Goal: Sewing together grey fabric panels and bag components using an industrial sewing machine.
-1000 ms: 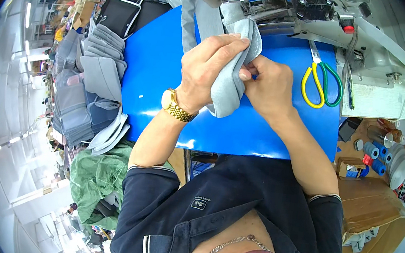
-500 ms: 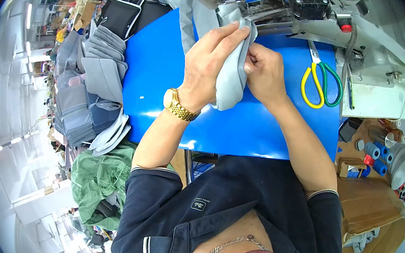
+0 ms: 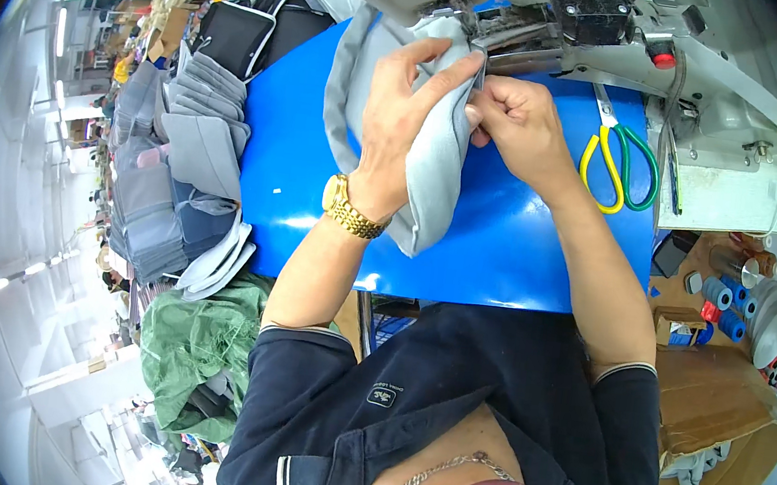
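Grey cloth shifted nearer torso, L hand spread atop, R hand pinching edge, blue tbl, bright wkshp

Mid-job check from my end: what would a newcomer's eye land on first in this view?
Probably the bright blue work surface in the middle, with the yellow-and-green-handled scissors lying near its right edge. Above it, the left hand lies over a pale grey fabric piece, with the right hand at that piece's right edge. The gold watch on the left wrist also stands out.
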Motion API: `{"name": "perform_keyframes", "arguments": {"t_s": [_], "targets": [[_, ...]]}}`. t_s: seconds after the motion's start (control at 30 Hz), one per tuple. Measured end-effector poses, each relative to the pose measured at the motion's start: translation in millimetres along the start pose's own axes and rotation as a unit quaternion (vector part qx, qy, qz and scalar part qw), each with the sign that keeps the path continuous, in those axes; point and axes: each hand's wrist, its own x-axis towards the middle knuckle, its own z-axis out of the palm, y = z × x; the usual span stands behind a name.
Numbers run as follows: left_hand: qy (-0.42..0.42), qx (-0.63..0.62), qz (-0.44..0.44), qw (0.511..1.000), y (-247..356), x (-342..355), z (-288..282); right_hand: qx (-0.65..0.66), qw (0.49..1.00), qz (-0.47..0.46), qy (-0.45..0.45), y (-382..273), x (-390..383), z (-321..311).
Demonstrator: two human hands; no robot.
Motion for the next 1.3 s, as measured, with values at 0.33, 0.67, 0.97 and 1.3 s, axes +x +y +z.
{"name": "perform_keyframes", "arguments": {"t_s": [0.33, 0.67, 0.97, 1.3], "targets": [[0.127, -0.013, 0.142, 0.982, 4.2, 9.6, 2.8, -0.111, 0.993, -0.047, -0.001, -30.5, 6.4, -16.5], [0.103, -0.008, 0.11, 0.989, 9.4, 0.3, -0.4, -0.132, 0.989, -0.059, -0.04, -23.6, -6.8, -21.0], [0.112, 0.007, 0.1, 0.989, 21.4, -13.0, -0.9, -0.227, 0.97, -0.053, -0.062, -38.1, -26.3, -26.8], [0.07, 0.066, 0.13, 0.987, 15.8, -8.0, -5.0, -0.262, 0.963, -0.066, -0.021, -43.5, -22.5, -30.7]]}}
